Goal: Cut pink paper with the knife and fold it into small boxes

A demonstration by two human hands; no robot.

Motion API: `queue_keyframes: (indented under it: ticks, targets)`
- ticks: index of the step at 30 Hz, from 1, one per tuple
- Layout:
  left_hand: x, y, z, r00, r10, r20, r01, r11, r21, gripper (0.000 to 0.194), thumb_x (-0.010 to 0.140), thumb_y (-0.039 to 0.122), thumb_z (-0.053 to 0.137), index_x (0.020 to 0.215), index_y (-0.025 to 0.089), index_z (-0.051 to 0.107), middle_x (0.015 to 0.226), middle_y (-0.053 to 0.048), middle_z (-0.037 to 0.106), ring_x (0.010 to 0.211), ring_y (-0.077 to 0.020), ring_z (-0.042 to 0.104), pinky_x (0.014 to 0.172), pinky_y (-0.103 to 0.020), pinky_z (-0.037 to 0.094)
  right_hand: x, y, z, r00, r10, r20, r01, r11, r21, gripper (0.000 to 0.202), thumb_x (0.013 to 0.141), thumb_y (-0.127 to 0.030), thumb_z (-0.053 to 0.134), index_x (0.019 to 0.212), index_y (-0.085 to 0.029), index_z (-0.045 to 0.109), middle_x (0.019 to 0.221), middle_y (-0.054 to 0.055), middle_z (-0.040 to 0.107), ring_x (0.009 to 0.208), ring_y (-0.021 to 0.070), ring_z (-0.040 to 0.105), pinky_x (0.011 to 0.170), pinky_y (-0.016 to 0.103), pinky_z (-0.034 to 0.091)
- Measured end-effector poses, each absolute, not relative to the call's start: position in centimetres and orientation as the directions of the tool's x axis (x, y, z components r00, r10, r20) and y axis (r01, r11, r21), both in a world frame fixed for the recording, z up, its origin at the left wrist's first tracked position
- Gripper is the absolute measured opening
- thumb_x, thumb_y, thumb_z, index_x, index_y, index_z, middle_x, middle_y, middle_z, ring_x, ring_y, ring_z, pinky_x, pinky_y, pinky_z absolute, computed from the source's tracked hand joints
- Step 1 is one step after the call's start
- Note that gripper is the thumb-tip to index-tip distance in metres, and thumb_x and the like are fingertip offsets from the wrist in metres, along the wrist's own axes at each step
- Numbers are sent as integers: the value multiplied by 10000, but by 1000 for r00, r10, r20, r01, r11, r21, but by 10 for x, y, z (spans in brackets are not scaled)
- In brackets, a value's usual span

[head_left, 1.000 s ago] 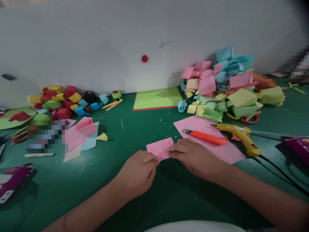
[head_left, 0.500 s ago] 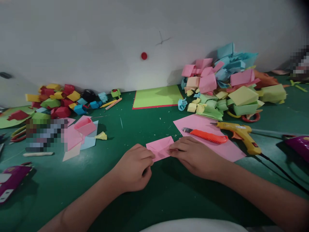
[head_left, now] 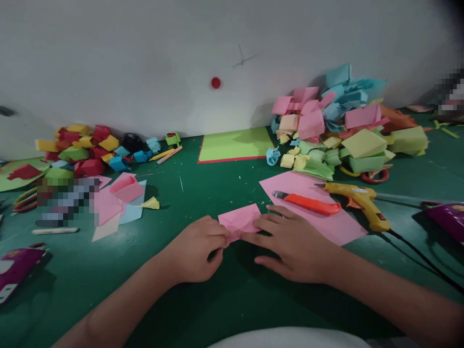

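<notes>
The step in hand looks like creasing a fold in a small folded pink paper (head_left: 239, 220), which lies flat on the green bench (head_left: 203, 193) just ahead of both hands. The left hand (head_left: 197, 249) is curled, its fingertips pinched on the paper's near left corner; the right hand (head_left: 290, 244) lies spread and flat, its fingers pressing down the near right edge, so the two hands meet at the paper and are nearly touching. Just beyond the right hand lies a larger pink sheet (head_left: 326, 217) carrying an orange utility knife (head_left: 308, 204), with a yellow glue gun (head_left: 360, 198) at its far right. By my reading the next move calls for holding the paper still with the flat hand while the pinching fingertips run the crease sharp.
</notes>
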State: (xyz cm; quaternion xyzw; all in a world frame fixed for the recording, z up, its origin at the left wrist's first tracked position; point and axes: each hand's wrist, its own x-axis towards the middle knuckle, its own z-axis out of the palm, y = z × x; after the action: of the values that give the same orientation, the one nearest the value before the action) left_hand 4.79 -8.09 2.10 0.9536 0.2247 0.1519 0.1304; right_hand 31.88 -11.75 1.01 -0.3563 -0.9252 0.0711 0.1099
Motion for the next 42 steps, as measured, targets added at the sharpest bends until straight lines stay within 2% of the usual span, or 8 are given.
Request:
queue_keyframes:
  ticks: [4,8,11,16,23,30,36,42]
  targets:
    - [50,-83,23,850,477,222,403,-862,307,196,867,91,509,882,185,680,948,-65,726,872,-194,663,794,-353,491,310,-121,9,-735,662,149,647,749,-143,472,977,-484,553,1386,-252,591,1192,110,655,1109,319,584,1054,567,391]
    - [51,-83,25,856,476,201,412,-864,290,194,856,94,513,875,182,686,933,-66,721,856,-199,654,786,-358,486,308,-119,8,-734,657,174,650,753,-101,350,993,-382,565,1292,-232,667,1123,103,670,1062,281,602,1038,512,425]
    - [50,-83,24,860,469,201,409,-869,278,197,842,93,519,875,175,694,932,-67,723,834,-201,648,767,-361,483,309,-117,8,-724,662,192,659,747,-90,284,1013,-286,533,1229,-227,708,1101,105,691,1026,269,625,935,465,494]
    - [50,-83,25,858,475,195,415,-865,283,216,836,84,517,890,183,701,953,-68,726,851,-202,657,779,-362,489,318,-114,7,-704,679,208,663,733,-149,289,1030,-236,490,1183,-214,734,1185,101,711,1057,264,649,901,443,537]
    - [51,-82,24,851,487,195,414,-852,320,201,871,90,498,892,184,674,980,-71,715,874,-194,652,791,-353,495,340,-105,4,-739,643,201,578,758,-301,354,1030,-151,423,1232,-177,711,1352,76,676,1230,206,636,1100,391,488]
    - [47,-68,8,825,531,193,458,-829,322,190,931,221,596,1113,212,650,1175,-86,671,1106,-236,607,963,-413,483,341,-100,8,-731,652,199,567,744,-353,347,1034,-202,446,1277,-186,692,1331,73,691,1261,204,622,1152,404,452]
    - [44,-69,7,832,507,226,443,-852,279,143,931,223,589,1052,195,659,1217,-108,654,1145,-251,595,976,-430,481,337,-101,3,-703,659,268,601,752,-272,349,1035,-219,434,1251,-157,702,1298,105,706,1176,265,669,1090,509,493]
    - [45,-67,7,843,505,186,443,-847,292,153,929,248,585,1065,202,638,1261,-101,667,1193,-261,579,1009,-448,455,336,-98,-1,-710,635,305,594,772,-227,333,1038,-224,440,1228,-153,704,1283,114,711,1190,258,656,1095,493,482]
